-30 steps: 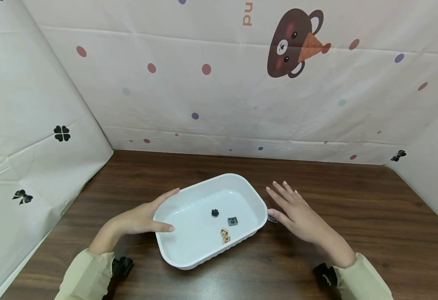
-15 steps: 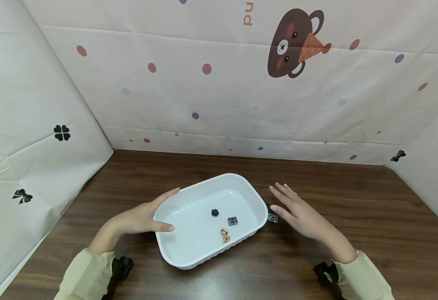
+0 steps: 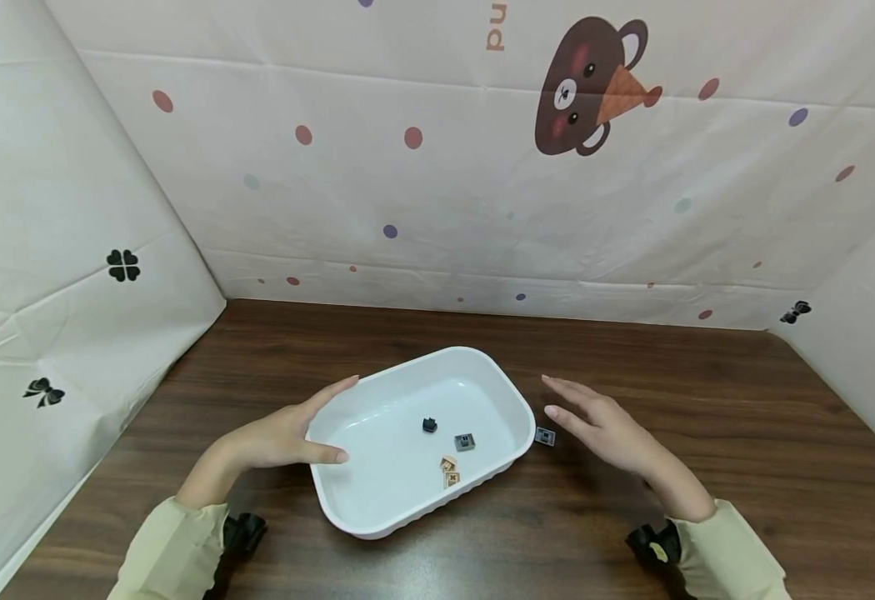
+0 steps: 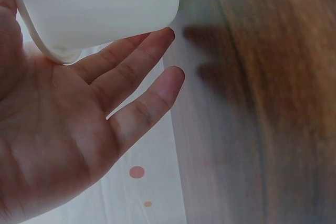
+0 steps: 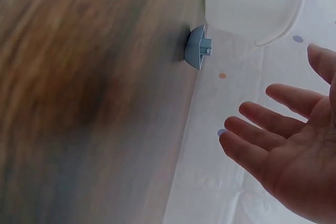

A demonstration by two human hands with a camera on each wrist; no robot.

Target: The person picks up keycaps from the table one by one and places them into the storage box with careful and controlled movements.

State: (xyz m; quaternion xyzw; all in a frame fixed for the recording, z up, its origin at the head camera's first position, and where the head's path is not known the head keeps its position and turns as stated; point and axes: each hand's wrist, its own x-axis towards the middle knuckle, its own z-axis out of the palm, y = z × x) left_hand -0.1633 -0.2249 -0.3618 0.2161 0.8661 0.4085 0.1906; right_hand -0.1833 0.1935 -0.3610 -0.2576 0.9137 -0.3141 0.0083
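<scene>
A white tray [image 3: 400,492] lies slanted on the table. My left hand [image 3: 287,433] holds its left end, thumb over the rim and fingers outside; the left wrist view shows the fingers [image 4: 139,77] under the tray's edge. Inside lie a small black piece [image 3: 429,425] like a key switch, a grey keycap [image 3: 464,442] and two tan pieces [image 3: 450,479]. Against the tray's right end, another grey keycap [image 3: 546,437] rests on the table with its stem up, as the right wrist view shows. Just above and right of it is my right hand [image 3: 606,429], fingers extended, holding nothing.
A dark wooden table [image 3: 707,400] carries everything. Behind it hangs a white dotted sheet [image 3: 437,192] with a printed bear, and white sheets close off both sides. Each wrist wears a dark strap, partly under the light sleeves.
My right hand has drawn slightly rightwards, off the loose keycap, which now shows fully beside the tray. The left hand and tray have not moved.
</scene>
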